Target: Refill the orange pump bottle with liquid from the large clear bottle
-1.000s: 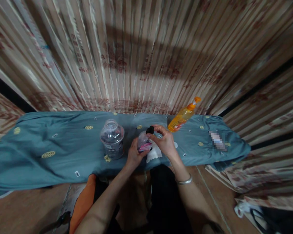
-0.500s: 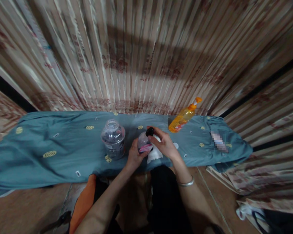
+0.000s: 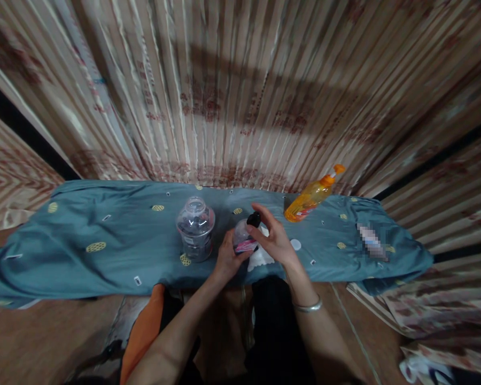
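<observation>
My left hand (image 3: 225, 259) grips a small clear bottle with a pink label (image 3: 242, 241) near the front edge of a table draped in a teal cloth (image 3: 104, 251). My right hand (image 3: 273, 238) rests against the bottle's right side, its fingers around the black cap (image 3: 254, 218); a silver bangle sits on that wrist. A white crumpled cloth (image 3: 261, 258) lies under the hands. A clear plastic jar with dark contents (image 3: 195, 229) stands just left of the bottle.
An orange pump bottle (image 3: 313, 194) leans at the back right of the table. A small white disc (image 3: 295, 244) lies right of my hand. Striped curtains hang close behind the table. A bag lies on the floor at the lower right.
The view has shifted a little, so everything sits slightly further right. My right hand's fingers have spread over the black cap; the bottle stays in my left hand.
</observation>
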The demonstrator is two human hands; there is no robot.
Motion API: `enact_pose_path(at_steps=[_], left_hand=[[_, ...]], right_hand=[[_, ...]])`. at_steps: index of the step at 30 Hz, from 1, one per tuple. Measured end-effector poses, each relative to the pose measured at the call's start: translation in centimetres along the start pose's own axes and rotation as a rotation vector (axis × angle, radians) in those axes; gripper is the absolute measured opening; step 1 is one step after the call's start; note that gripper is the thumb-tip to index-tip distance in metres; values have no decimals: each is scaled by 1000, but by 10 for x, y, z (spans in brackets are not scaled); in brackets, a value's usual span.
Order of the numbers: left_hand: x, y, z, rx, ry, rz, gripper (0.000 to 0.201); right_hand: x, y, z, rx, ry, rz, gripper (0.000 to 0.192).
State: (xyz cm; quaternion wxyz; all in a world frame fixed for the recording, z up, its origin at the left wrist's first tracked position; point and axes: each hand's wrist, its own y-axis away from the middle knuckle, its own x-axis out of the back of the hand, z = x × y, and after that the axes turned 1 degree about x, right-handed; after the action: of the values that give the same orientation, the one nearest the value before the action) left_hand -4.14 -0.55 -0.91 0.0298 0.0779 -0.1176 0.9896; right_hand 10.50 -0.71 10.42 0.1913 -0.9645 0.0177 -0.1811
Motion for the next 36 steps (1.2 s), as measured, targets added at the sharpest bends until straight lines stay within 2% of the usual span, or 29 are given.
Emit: enact_pose_path(at_steps=[2, 5, 8, 12, 14, 16, 19, 22, 26, 29, 31, 36], left_hand=[[0, 1, 0, 7, 5, -1, 66], [0, 1, 0, 17, 9, -1, 66], [0, 0, 0, 20, 14, 4, 66], [-1, 0, 2, 15, 20, 3, 68], [0, 0, 3, 17, 19, 4, 68], [0, 1, 4, 24, 16, 3, 66], [1, 1, 3, 38, 13, -5, 65], [1, 1, 3, 44, 13, -7, 66], [0, 1, 4, 32, 15, 1, 66], [0, 1, 4, 26, 13, 1, 66], [0, 1, 4, 27, 9, -2, 66], [1, 1, 3, 31, -5, -10, 67]], right_hand=[[-3, -1, -2, -25, 100, 91, 55], [-6, -3, -4, -67, 189, 170, 47], [-4, -2, -3, -40, 132, 94, 40], [2, 0, -1, 31, 48, -42, 45], [3, 0, -1, 20, 83, -4, 55], [1, 1, -2, -21, 151, 91, 59], [0, 2, -4, -53, 207, 181, 45], [1, 3, -4, -24, 161, 114, 34], [3, 4, -2, 30, 96, 12, 45], [0, 4, -2, -17, 143, 93, 53], [-3, 3, -4, -58, 158, 140, 52], [-3, -6, -17, -32, -47, 109, 44]])
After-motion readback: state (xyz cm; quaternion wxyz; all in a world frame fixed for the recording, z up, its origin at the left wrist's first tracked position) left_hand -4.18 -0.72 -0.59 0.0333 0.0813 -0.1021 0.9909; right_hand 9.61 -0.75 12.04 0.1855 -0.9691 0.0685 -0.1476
